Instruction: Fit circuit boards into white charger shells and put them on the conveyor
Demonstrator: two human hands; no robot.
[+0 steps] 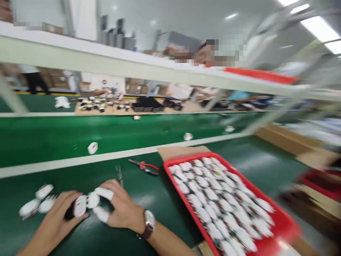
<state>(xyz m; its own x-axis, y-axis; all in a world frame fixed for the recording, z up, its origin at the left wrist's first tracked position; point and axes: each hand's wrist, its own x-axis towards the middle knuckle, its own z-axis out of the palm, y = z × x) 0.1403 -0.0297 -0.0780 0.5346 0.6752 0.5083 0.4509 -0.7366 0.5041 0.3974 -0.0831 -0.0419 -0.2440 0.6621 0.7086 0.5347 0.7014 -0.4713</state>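
Observation:
My left hand (62,213) is closed around a white oval part (80,206), thumb below and fingers above. Close on its right, my right hand (117,206) pinches a smaller white rounded piece (93,200) between finger and thumb; both those fingertips wear white covers. The two pieces meet or nearly meet, and a bit of green shows beside the smaller one. Left of my left hand lie several white parts (29,207) on the green work surface (144,231). A watch is on my right wrist.
A red tray (183,204) full of white parts stands at the right. Red-handled pliers (144,166) and tweezers (119,175) lie beyond my right hand. A green belt (144,131) carrying scattered parts runs behind a pale rail. People work across it; cardboard boxes are far right.

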